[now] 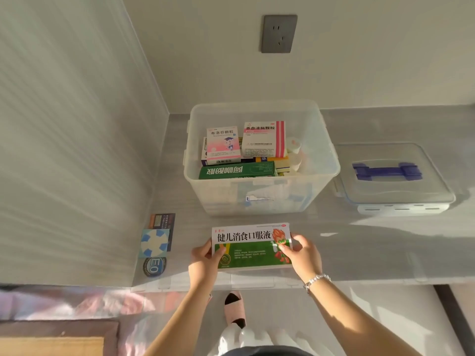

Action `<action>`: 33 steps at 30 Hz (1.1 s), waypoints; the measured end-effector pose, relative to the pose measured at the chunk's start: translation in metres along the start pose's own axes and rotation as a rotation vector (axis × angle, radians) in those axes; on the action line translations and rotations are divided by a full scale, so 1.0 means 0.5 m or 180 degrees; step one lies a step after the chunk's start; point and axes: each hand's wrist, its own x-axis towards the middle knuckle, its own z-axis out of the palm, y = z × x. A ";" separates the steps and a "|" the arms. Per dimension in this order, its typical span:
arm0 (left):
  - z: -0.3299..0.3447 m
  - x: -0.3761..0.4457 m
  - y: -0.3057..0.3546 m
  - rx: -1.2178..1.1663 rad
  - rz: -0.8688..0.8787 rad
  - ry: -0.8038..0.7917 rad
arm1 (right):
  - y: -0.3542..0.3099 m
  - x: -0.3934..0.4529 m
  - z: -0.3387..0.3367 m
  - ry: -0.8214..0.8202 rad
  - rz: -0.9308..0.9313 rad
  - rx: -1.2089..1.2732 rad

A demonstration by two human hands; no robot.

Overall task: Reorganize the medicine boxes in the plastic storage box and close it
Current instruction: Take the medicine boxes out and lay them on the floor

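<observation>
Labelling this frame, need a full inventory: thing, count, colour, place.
storage box: 1, clear plastic, open, counter centre
lid: 1, clear with blue handle, right of box
pink-white box: 1, upright inside, left
white-red box: 1, upright inside, right
green box: 1, inside, front
green-white box: 1, held in front of storage box
sachets: about 3, blue/dark, counter left
wall socket: 1, grey, wall
slipper: 1, pink, floor
left hand: grips box's left end
right hand: grips right end, bracelet on wrist
</observation>
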 end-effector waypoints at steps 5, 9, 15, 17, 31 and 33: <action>-0.003 0.014 0.002 0.0130 0.0110 -0.0018 | -0.002 0.003 -0.003 -0.0113 0.0089 0.0085; -0.014 -0.001 0.055 0.0032 0.0196 0.0281 | -0.052 -0.019 -0.027 -0.0017 -0.0125 0.0579; -0.081 -0.051 0.207 -0.0298 0.1103 0.0005 | -0.186 -0.079 -0.097 -0.0218 -0.0948 0.1207; -0.106 -0.066 0.256 -0.0282 0.1398 -0.0181 | -0.228 -0.098 -0.124 -0.0301 -0.1131 0.1344; -0.087 0.054 0.434 0.0324 0.1514 -0.0676 | -0.364 0.020 -0.198 0.0114 -0.1538 0.0632; -0.079 0.077 0.446 0.0568 0.1390 -0.0734 | -0.371 0.057 -0.198 -0.0120 -0.1459 0.0048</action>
